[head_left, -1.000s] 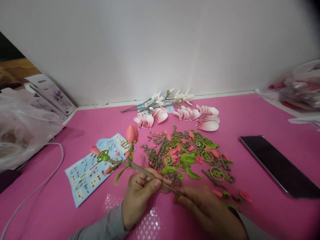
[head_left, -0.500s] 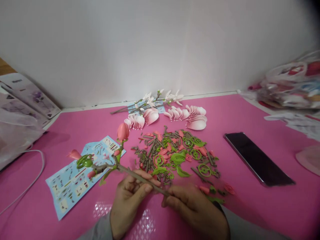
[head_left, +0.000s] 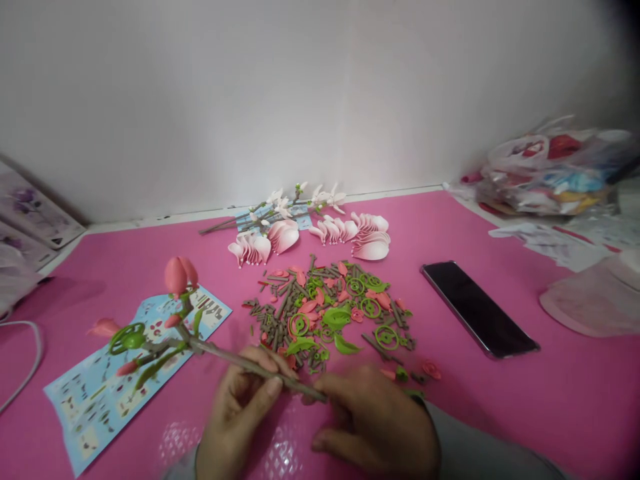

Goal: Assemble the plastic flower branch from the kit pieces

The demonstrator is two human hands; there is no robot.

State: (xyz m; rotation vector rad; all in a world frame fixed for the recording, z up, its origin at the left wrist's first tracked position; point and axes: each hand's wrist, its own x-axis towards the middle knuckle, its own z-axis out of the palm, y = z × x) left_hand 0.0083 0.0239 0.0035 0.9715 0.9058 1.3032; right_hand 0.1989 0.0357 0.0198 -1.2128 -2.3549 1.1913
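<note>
A toy flower branch (head_left: pixel 235 359) with a brown stem slants across the front, its far end up and to the left. It bears a large coral bud (head_left: pixel 181 275), smaller pink buds, green leaves and a green ring (head_left: pixel 126 339). My left hand (head_left: pixel 245 407) pinches the middle of the stem between thumb and fingers. At the stem's near end, my right hand (head_left: pixel 375 417) has its fingers curled around the tip, while its thumb sits apart below. Just beyond both hands is a pile of brown, green and coral plastic pieces (head_left: pixel 337 317).
An instruction sheet (head_left: pixel 95 410) lies under the branch's flower end. Pink petals (head_left: pixel 283 237) and white-flowered branches (head_left: pixel 280 203) lie at the back. A phone (head_left: pixel 480 308) rests right, near plastic bags (head_left: pixel 550 173); a white cable (head_left: pixel 35 360) is at left.
The whole view has shifted, so the table things appear further left. The branch's flower end has turned slightly. My right thumb has come off the stem's end and moved down.
</note>
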